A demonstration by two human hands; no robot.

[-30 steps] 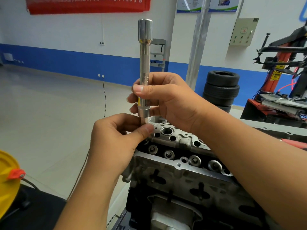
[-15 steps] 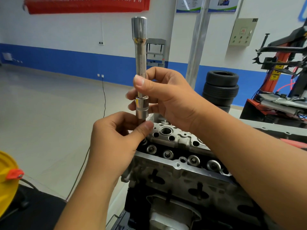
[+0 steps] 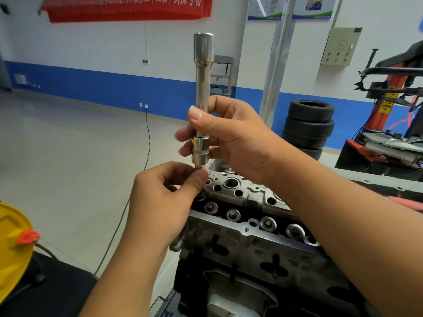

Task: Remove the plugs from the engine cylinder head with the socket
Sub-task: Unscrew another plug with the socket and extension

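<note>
Head view shows my right hand (image 3: pixel 231 143) wrapped around the socket (image 3: pixel 202 99), fingers pressed together on the lower shaft and the collar, holding it upright above the near-left corner of the cylinder head (image 3: pixel 247 216). My left hand (image 3: pixel 164 202) is pinching a small dark plug (image 3: pixel 198 167) between thumb and fingers, right at the socket's lower mouth; whether the plug is seated in the socket or already free of it, I cannot tell.

I judge the socket stiff, steel and fairly heavy for its width. Its polished ends look slick, so the knurled band on the shaft is the place to hold it, and my grip sits just below that. The plug is tiny and light, likely oily, easy to drop into one of the open bores under it; a fingertip pinch on its sides, close to the socket mouth, seems the safest hold. The head itself is a rigid casting and will not shift under hand force, I think.

Counted: one socket, one plug in my fingers, one cylinder head. Along its near edge I see five round valve tops (image 3: pixel 233 213) in a row; my forearm hides the rest. Tyres (image 3: pixel 309 126) are stacked well behind.
</note>
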